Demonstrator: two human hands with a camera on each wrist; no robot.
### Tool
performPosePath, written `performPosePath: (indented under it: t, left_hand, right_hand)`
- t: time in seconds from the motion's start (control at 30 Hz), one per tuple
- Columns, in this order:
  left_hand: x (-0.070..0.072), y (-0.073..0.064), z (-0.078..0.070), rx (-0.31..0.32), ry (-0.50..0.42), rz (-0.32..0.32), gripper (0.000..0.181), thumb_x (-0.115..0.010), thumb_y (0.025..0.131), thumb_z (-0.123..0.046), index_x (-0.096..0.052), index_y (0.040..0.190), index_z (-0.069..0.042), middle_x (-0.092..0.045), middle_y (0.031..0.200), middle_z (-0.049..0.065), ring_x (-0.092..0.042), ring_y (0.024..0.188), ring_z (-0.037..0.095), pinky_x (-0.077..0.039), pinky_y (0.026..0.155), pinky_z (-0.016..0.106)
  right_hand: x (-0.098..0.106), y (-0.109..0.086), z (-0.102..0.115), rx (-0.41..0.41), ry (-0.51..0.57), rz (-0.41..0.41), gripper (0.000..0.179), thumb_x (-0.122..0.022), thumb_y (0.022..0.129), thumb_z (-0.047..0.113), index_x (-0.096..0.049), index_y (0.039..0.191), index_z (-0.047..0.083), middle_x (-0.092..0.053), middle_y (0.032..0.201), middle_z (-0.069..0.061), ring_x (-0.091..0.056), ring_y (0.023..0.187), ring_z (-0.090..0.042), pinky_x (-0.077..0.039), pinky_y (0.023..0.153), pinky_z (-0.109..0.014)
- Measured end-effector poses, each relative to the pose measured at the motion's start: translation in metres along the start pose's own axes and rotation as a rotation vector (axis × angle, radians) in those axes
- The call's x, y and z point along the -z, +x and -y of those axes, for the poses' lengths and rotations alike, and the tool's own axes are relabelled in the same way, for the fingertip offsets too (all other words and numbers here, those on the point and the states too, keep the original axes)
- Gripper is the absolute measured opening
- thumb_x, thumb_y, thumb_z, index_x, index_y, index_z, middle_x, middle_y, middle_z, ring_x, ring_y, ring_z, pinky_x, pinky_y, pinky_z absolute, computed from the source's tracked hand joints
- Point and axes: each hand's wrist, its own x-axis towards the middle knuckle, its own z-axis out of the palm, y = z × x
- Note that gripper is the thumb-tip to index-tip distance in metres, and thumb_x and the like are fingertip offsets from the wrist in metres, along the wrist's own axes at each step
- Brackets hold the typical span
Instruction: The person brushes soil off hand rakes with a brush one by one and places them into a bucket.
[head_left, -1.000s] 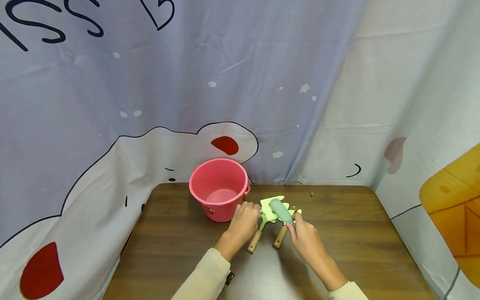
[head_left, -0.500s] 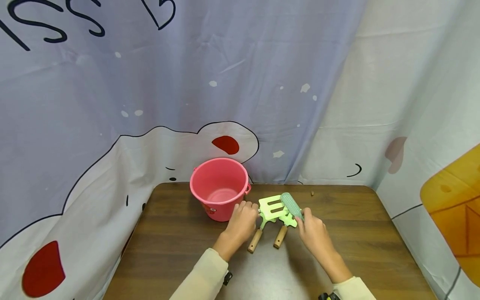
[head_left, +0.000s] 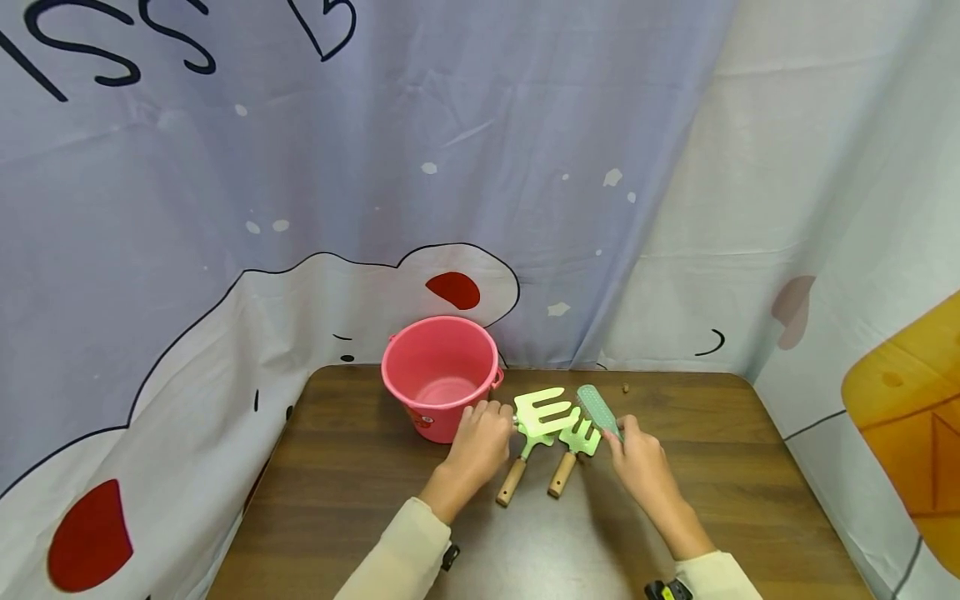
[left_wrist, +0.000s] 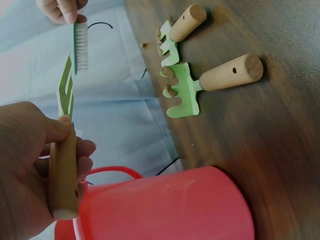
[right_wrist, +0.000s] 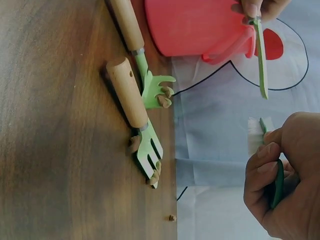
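My left hand (head_left: 482, 440) grips the wooden handle of a light green hand fork (head_left: 546, 415), held up over the table with its tines toward the right. My right hand (head_left: 647, 467) holds a green brush (head_left: 596, 407); its pale bristles show in the left wrist view. The brush head is just right of the fork's tines, with a gap between them in the left wrist view. Below lie a small green hand fork (right_wrist: 150, 150) and a green hand rake (left_wrist: 187, 95), both wooden-handled, with brown lumps around their tines.
A pink bucket (head_left: 450, 421) stands at the back of the wooden table (head_left: 675, 500), close behind my left hand. One small brown crumb (head_left: 626, 388) lies near the back edge. A printed curtain (head_left: 525, 208) hangs right behind the table.
My right hand has drawn the brush rightward, off the fork it overlapped, uncovering its tines. My left hand and its fork have shifted slightly left, with the tines turned more to the right.
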Motion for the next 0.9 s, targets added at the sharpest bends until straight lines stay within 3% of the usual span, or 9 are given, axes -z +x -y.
performPosePath:
  t: [0.13, 0.27, 0.43, 0.63, 0.9]
  left_hand:
    - [0.004, 0.000, 0.002, 0.000, 0.004, -0.025, 0.018, -0.075, 0.093, -0.025, -0.067, 0.096, -0.009, -0.066, 0.087, 0.004, -0.064, 0.082, 0.022, -0.050, 0.068, 0.036]
    - [0.011, 0.000, 0.006, -0.010, -0.003, -0.090, 0.018, -0.076, 0.092, -0.023, -0.066, 0.095, -0.008, -0.066, 0.086, 0.006, -0.067, 0.079, 0.024, -0.054, 0.067, 0.037]
    - [0.022, -0.001, 0.016, -0.017, -0.046, -0.138, 0.019, -0.078, 0.088, -0.010, -0.066, 0.099, -0.002, -0.067, 0.086, 0.010, -0.069, 0.079, 0.026, -0.058, 0.073, 0.038]
    - [0.038, -0.004, 0.033, 0.025, -0.089, -0.152, 0.024, -0.077, 0.085, -0.001, -0.065, 0.107, 0.002, -0.066, 0.085, 0.012, -0.067, 0.076, 0.026, -0.059, 0.070, 0.038]
    - [0.058, -0.005, 0.054, 0.102, -0.120, -0.174, 0.022, -0.078, 0.088, -0.006, -0.062, 0.099, 0.001, -0.063, 0.080, 0.011, -0.065, 0.071, 0.025, -0.057, 0.065, 0.036]
  right_hand:
    - [0.001, -0.001, -0.003, -0.007, 0.005, 0.001, 0.023, -0.065, 0.101, 0.014, -0.059, 0.111, -0.006, -0.072, 0.087, -0.026, -0.070, 0.076, -0.041, -0.054, 0.065, -0.055]
    - [0.003, -0.003, -0.005, -0.008, 0.012, -0.002, 0.023, -0.066, 0.100, 0.013, -0.058, 0.110, -0.006, -0.072, 0.087, -0.026, -0.069, 0.074, -0.039, -0.054, 0.064, -0.053]
    - [0.007, -0.004, -0.009, -0.009, 0.022, 0.003, 0.023, -0.065, 0.100, 0.012, -0.058, 0.111, -0.007, -0.072, 0.089, -0.028, -0.068, 0.073, -0.037, -0.054, 0.062, -0.051]
    - [0.007, -0.004, -0.016, -0.018, 0.022, 0.002, 0.023, -0.065, 0.100, 0.013, -0.058, 0.112, -0.006, -0.072, 0.091, -0.029, -0.070, 0.077, -0.041, -0.055, 0.065, -0.055]
    - [0.010, -0.008, -0.024, -0.039, 0.017, -0.001, 0.024, -0.066, 0.099, 0.012, -0.059, 0.112, -0.007, -0.072, 0.087, -0.025, -0.068, 0.073, -0.038, -0.053, 0.064, -0.053]
